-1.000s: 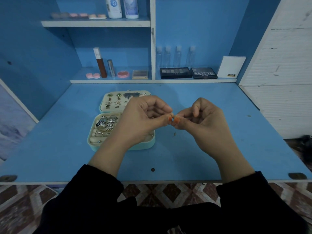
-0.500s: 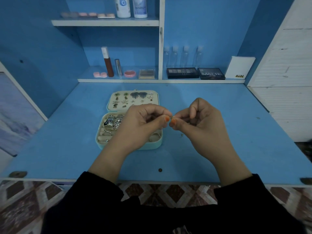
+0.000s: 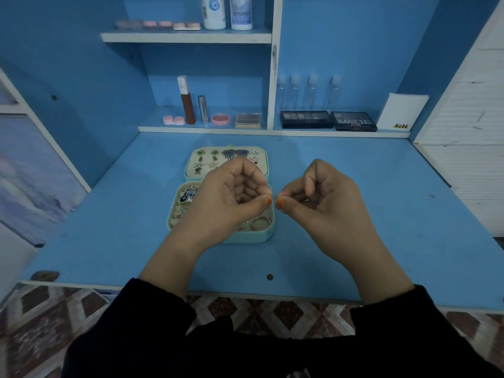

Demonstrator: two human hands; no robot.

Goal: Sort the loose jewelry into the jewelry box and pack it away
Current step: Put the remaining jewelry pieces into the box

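The open mint-green plastic jewelry box [image 3: 246, 237], filled with rings [image 3: 262, 222] and earrings [image 3: 212, 164], is set on the blue bench [image 3: 368, 170], left of centre. The left hand [image 3: 231, 199] and right hand [image 3: 324, 204] are held curled above it with their fingertips pinched. Whether anything is gripped cannot be told.

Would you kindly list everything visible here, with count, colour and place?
desk: one, blue, foreground
jewelry box: one, mint, open on desk
earrings: several, mixed, in lid
rings: several, silver, in base
palettes: two, black, lower shelf right
clear bottles: four, clear, behind palettes
card: one, white, right of palettes
tubes: two, brown and silver, lower shelf left
case: one, pink, left of tubes
compacts: two, pink and beige, beside tubes
white bottles: two, white, upper shelf
sleeves: two, black, bottom
left hand: one, fingertips pinched, over box
right hand: one, fingertips pinched, meeting left; contents unclear
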